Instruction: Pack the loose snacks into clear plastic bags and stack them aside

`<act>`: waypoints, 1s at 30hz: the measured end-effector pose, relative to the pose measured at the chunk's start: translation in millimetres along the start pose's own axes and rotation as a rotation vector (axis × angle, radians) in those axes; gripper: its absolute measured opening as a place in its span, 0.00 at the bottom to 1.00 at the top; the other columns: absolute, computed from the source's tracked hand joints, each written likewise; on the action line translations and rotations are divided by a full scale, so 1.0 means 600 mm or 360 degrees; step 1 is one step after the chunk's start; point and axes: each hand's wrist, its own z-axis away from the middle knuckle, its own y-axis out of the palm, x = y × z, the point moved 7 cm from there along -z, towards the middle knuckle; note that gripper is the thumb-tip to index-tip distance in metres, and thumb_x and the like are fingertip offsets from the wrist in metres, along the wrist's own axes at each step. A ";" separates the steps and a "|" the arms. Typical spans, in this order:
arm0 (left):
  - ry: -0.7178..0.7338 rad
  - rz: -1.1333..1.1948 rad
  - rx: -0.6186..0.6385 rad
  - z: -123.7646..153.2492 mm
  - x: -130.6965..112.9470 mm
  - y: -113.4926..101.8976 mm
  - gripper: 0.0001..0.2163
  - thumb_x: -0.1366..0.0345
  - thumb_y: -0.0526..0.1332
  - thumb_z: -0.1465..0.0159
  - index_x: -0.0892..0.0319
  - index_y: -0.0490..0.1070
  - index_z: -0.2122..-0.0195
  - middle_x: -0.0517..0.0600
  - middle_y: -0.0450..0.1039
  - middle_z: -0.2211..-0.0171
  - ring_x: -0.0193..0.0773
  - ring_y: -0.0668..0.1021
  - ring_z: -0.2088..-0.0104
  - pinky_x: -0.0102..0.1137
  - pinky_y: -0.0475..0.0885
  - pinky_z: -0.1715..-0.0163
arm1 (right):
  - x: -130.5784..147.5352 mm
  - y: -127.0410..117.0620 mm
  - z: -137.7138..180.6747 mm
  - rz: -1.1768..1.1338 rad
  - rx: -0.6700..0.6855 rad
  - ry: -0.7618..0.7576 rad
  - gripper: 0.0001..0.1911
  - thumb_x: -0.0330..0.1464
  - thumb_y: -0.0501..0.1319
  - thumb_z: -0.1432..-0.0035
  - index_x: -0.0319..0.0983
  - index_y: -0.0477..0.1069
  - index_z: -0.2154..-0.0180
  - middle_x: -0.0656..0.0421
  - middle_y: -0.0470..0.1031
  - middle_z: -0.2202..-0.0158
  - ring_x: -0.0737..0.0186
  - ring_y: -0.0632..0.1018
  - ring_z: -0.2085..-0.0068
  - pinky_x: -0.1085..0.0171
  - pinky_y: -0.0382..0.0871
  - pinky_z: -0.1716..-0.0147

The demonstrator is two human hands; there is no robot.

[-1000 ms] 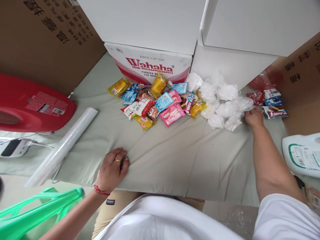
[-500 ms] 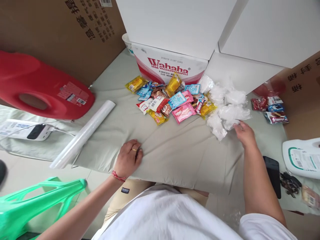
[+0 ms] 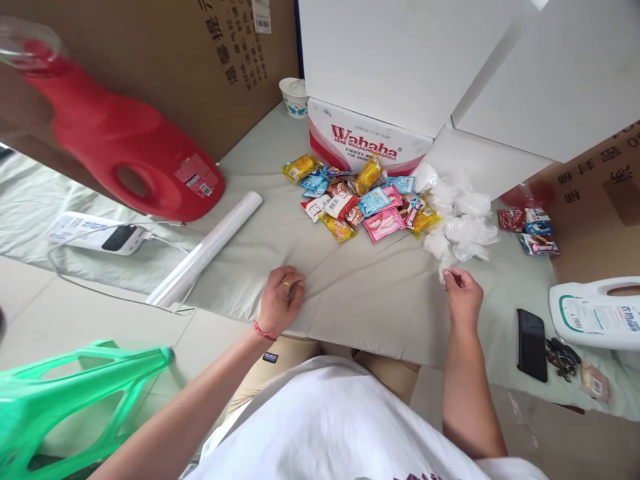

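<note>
My left hand (image 3: 281, 299), a ring on one finger, rests on the cloth near the front edge, fingers curled in and nothing showing in them. My right hand (image 3: 464, 293) pinches the end of a clear plastic bag (image 3: 445, 268) at the near side of a pile of crumpled clear bags (image 3: 467, 229). Left of that pile lies a heap of wrapped snacks, among them a pink wafer packet (image 3: 384, 225), a blue packet (image 3: 375, 201) and a yellow-wrapped cake (image 3: 370, 175).
Behind the snacks stands a Wahaha carton (image 3: 367, 143). To the left are a red jug (image 3: 150, 153), a clear film roll (image 3: 205, 249), a white power bank (image 3: 100, 233) and a green stool (image 3: 75, 380). On the right lie more snacks (image 3: 539, 244), a phone (image 3: 532, 345) and a white bottle (image 3: 595, 313).
My right hand has moved left and toward me, and now draws one bag's end out from the pile. The view has shifted; my left hand stays on the cloth.
</note>
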 end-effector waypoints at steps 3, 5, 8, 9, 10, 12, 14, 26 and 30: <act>-0.0265 0.0415 0.0053 0.019 -0.037 0.009 0.09 0.58 0.58 0.33 0.56 0.72 0.62 0.52 0.73 0.62 0.40 0.77 0.62 0.37 0.76 0.60 | 0.017 0.044 0.105 -0.0674 0.0137 0.0303 0.17 0.45 0.72 0.50 0.42 0.75 0.64 0.60 0.75 0.69 0.63 0.72 0.71 0.63 0.67 0.72; -0.0462 0.0898 0.0535 0.038 -0.081 0.062 0.13 0.52 0.59 0.32 0.57 0.71 0.62 0.50 0.73 0.66 0.37 0.77 0.67 0.32 0.73 0.69 | 0.048 0.093 0.180 -0.0821 0.0415 0.0351 0.16 0.43 0.75 0.51 0.42 0.76 0.66 0.61 0.75 0.71 0.65 0.71 0.72 0.65 0.66 0.73; -0.0850 0.1497 0.0954 0.063 -0.133 0.124 0.21 0.45 0.68 0.40 0.57 0.69 0.59 0.49 0.74 0.63 0.37 0.78 0.66 0.29 0.72 0.74 | 0.097 0.155 0.262 -0.0882 0.0882 0.0333 0.13 0.41 0.75 0.48 0.41 0.77 0.68 0.61 0.76 0.71 0.66 0.73 0.71 0.66 0.69 0.69; -0.0947 0.1622 0.0976 0.064 -0.140 0.136 0.23 0.44 0.71 0.44 0.57 0.69 0.60 0.49 0.74 0.65 0.36 0.78 0.67 0.29 0.73 0.72 | 0.106 0.165 0.275 -0.0925 0.0957 0.0356 0.13 0.41 0.75 0.48 0.41 0.77 0.68 0.61 0.77 0.71 0.66 0.74 0.70 0.65 0.71 0.67; -0.1026 0.1718 0.0955 0.063 -0.141 0.143 0.25 0.45 0.73 0.47 0.58 0.68 0.62 0.48 0.74 0.66 0.36 0.78 0.68 0.29 0.73 0.71 | 0.110 0.169 0.280 -0.0989 0.0966 0.0411 0.13 0.41 0.75 0.48 0.41 0.77 0.68 0.62 0.77 0.71 0.66 0.75 0.70 0.65 0.72 0.66; -0.1133 0.1846 0.0855 0.057 -0.130 0.147 0.25 0.47 0.77 0.52 0.59 0.68 0.67 0.45 0.73 0.71 0.33 0.77 0.70 0.29 0.73 0.68 | 0.102 0.161 0.273 -0.1165 0.0840 0.0592 0.15 0.42 0.77 0.52 0.42 0.76 0.69 0.63 0.78 0.71 0.66 0.76 0.70 0.65 0.74 0.65; -0.1213 0.1924 0.0771 0.053 -0.113 0.143 0.25 0.50 0.79 0.54 0.59 0.68 0.69 0.45 0.73 0.73 0.32 0.77 0.71 0.28 0.72 0.68 | 0.086 0.149 0.260 -0.1345 0.0699 0.0778 0.18 0.40 0.79 0.56 0.42 0.75 0.68 0.64 0.78 0.69 0.67 0.78 0.69 0.65 0.76 0.65; -0.1288 0.2033 0.0515 0.040 -0.093 0.126 0.23 0.50 0.78 0.51 0.59 0.69 0.70 0.45 0.72 0.69 0.32 0.75 0.66 0.29 0.73 0.63 | 0.094 0.061 0.238 -0.0450 0.0217 -0.0094 0.23 0.48 0.68 0.41 0.42 0.73 0.50 0.49 0.75 0.49 0.51 0.76 0.50 0.50 0.76 0.53; -0.1006 0.1937 0.0815 0.029 -0.128 0.135 0.21 0.51 0.76 0.48 0.60 0.69 0.71 0.44 0.71 0.72 0.31 0.73 0.70 0.29 0.69 0.64 | 0.176 0.064 0.234 0.0012 0.0517 -0.0951 0.20 0.42 0.69 0.39 0.45 0.75 0.47 0.50 0.75 0.46 0.44 0.68 0.36 0.42 0.64 0.38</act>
